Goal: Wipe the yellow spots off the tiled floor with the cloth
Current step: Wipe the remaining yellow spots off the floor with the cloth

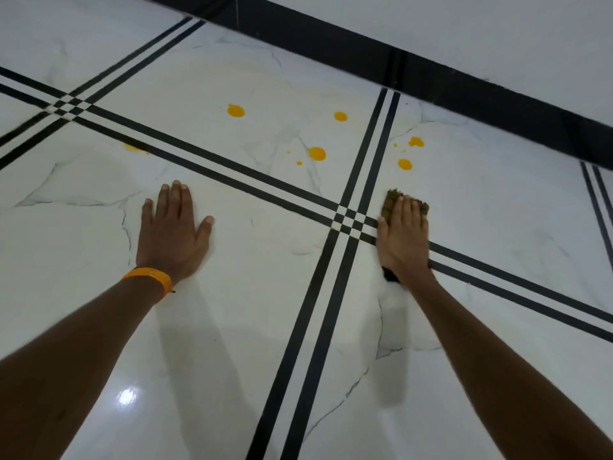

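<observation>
I had the right hand [403, 239] pressed flat, palm down, fingers extended and together, with the cloth [391, 199] pinned beneath it against the tiled floor [232, 327]. It clamped the cloth by pressure rather than by a closed grasp. The cloth's brownish edge showed past the fingertips, and a dark corner showed at the wrist, so its long axis ran with the hand, toward the upper right of the frame.

The nearest yellow spots [405, 164] lay directly ahead of those fingertips, up the frame, near but apart from the cloth; a second blot and small flecks sat just beyond them. A further group lay to the upper left of the hand, across the double black strip [368, 167], toward the frame's upper centre. A faint smear sat at centre left, on the diagonal strip.

The left hand [172, 227] rested open and flat on the floor, fingers spread, holding nothing, wearing an orange wristband [149, 282]. It was nearer the faint smear only. I judged that a straight forward push of the right hand would serve.
</observation>
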Action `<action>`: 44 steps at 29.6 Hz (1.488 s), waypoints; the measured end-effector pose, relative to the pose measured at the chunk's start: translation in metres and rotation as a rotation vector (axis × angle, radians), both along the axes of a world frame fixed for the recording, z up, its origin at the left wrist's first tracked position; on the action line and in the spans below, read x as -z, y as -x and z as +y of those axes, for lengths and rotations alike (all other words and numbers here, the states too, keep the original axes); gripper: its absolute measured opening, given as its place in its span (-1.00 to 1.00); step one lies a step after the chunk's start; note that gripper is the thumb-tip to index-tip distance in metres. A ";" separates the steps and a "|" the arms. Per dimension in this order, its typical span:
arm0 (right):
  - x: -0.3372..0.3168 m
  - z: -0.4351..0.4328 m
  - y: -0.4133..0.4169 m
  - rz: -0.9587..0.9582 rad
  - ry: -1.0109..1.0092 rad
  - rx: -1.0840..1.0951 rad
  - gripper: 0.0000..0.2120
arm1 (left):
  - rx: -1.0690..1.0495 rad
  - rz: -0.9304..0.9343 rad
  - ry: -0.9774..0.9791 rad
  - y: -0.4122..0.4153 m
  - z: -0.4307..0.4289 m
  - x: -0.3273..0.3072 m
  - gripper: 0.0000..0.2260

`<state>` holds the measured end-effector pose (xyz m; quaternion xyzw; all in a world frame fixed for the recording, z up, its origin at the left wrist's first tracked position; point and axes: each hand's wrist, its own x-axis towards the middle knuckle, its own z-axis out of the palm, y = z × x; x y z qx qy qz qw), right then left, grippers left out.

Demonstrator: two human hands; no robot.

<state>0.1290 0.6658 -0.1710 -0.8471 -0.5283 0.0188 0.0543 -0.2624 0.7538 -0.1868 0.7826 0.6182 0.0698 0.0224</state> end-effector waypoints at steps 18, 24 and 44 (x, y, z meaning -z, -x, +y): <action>0.003 0.018 0.066 0.063 -0.015 -0.369 -0.34 | -0.035 -0.111 -0.007 -0.007 0.057 -0.001 -0.28; -0.006 0.123 0.078 0.049 -0.008 -0.346 -0.30 | -0.057 -0.070 0.016 -0.003 0.059 -0.001 -0.28; -0.011 0.205 0.108 0.035 0.005 -0.236 -0.33 | -0.033 -0.008 0.042 -0.007 0.061 -0.001 -0.28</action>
